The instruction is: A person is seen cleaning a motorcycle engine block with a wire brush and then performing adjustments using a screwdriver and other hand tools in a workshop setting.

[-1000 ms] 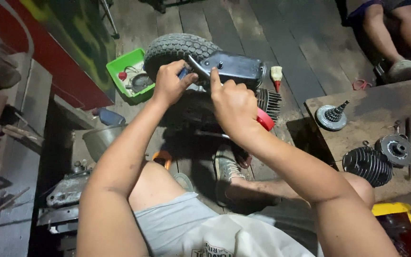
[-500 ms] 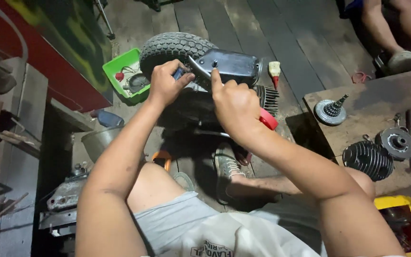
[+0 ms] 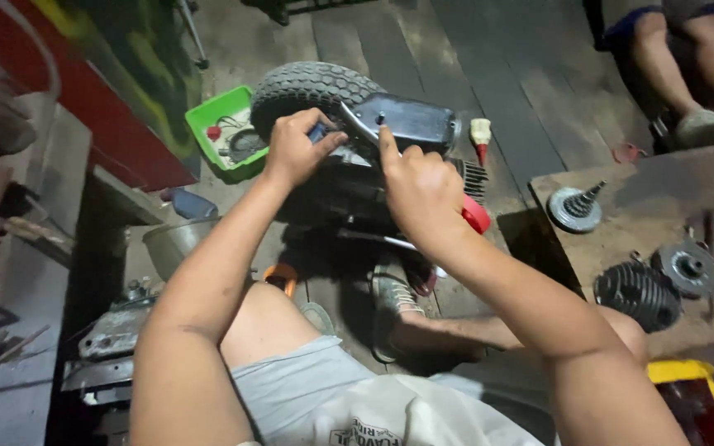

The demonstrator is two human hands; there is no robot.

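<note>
A small engine block with a dark metal cover sits on the plank floor against a knobbly black tyre. My left hand grips the blue handle of a tool, whose metal shaft reaches across to the cover. My right hand rests against the engine with its forefinger raised to the shaft near the cover, steadying it. A red part shows just beyond my right wrist. My knees and one foot are below the engine.
A green tray of small parts lies left of the tyre. A wooden block at the right carries a finned cylinder, a round metal part and a coned piece. Another person's legs are top right.
The view has drifted slightly; both hands stay on the engine cover, the right forefinger now lifted straighter against the tool's shaft.
</note>
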